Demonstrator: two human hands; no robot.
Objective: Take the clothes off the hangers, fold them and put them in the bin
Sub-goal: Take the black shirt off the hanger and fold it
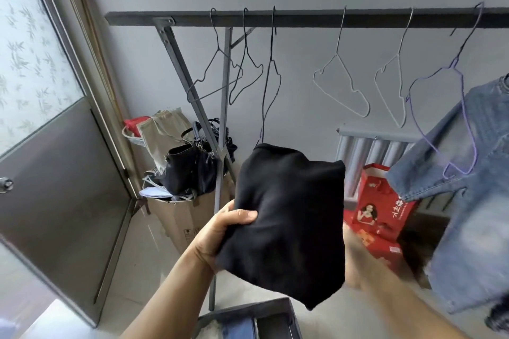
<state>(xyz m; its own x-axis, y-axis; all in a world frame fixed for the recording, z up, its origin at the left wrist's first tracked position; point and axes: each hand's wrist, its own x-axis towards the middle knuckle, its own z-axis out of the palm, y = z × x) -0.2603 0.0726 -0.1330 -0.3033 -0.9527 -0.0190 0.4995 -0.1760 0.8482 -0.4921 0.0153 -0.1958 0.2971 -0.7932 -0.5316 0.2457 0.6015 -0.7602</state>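
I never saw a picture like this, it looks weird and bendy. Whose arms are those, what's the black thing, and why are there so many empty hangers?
The camera sits on a person's head and looks down, so you see their own arms. Its wide lens bends things. The left hand grips a folded black garment; the right hand is blurred behind it, so I cannot tell what it does. Above, a dark rail holds six empty wire hangers. Blue jeans hang at the right. At the bottom edge is the bin with something blue inside. Against the wall stand a cardboard box with bags and red boxes.
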